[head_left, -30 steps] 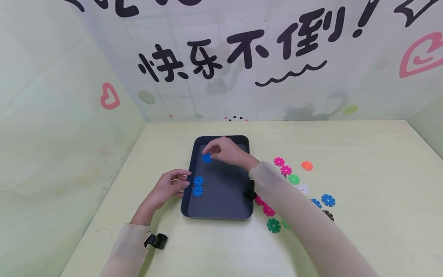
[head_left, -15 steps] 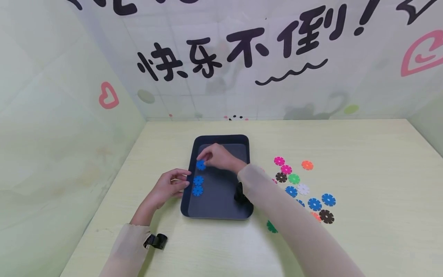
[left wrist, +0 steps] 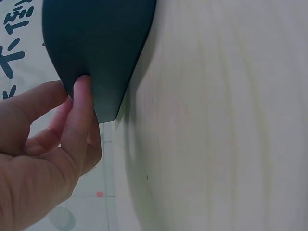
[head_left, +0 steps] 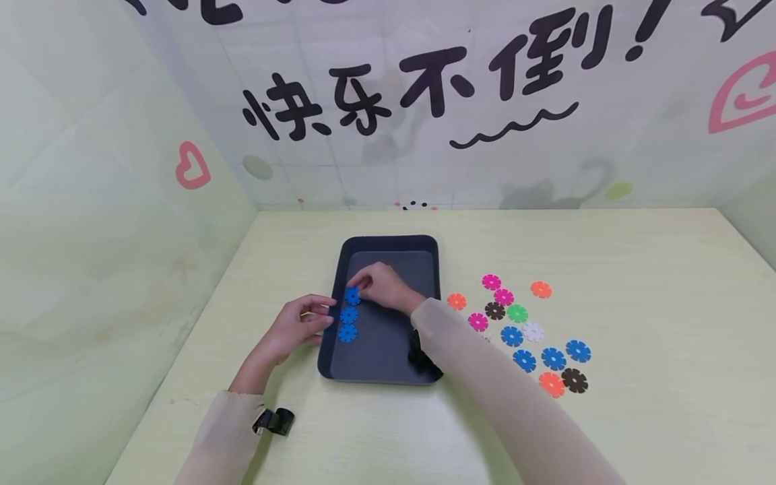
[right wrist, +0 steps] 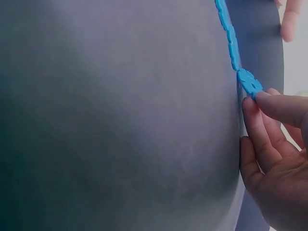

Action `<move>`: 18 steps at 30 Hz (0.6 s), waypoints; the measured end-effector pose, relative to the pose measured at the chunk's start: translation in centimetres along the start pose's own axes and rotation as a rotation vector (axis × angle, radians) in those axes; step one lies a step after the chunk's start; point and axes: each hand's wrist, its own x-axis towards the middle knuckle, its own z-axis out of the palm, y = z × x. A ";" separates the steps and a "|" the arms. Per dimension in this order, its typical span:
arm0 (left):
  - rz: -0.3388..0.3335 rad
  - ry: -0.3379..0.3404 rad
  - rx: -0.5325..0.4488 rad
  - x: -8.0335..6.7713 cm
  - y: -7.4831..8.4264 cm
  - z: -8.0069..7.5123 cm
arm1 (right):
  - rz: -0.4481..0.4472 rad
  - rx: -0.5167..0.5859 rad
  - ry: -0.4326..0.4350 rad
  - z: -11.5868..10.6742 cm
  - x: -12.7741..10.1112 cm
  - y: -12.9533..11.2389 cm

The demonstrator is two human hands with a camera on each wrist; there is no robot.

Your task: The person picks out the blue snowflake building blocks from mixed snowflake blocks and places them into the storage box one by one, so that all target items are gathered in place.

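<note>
The right hand (head_left: 380, 286) has its fingers (right wrist: 262, 122) curled, their tips pinching a blue snowflake disc (head_left: 352, 296) at its edge; the disc lies flat on the floor of the dark tray (head_left: 391, 244), close to the tray's left wall. Directly nearer the person along that wall sit two more blue discs, the second blue disc (head_left: 348, 314) just beside the held one and the third blue disc (head_left: 347, 333) touching or nearly touching the second, so the three form a short line. The left hand (head_left: 295, 328) rests at the tray's left rim, its thumb and fingertips (left wrist: 83, 98) curled round the rim and gripping it from outside, as the left wrist view shows. The tray stands on a pale wooden surface (head_left: 636, 269). To the right of the tray, well apart from both hands, loose discs lie scattered on the surface: a pink disc (head_left: 491, 282), an orange disc (head_left: 541, 289), a green disc (head_left: 516, 312), a white disc (head_left: 533, 331), a dark brown disc (head_left: 574, 380) and several blue ones near them.
</note>
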 end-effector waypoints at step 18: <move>0.000 0.002 -0.003 -0.1 0.0 0.1 | -0.006 -0.092 0.022 0.9 0.2 0.2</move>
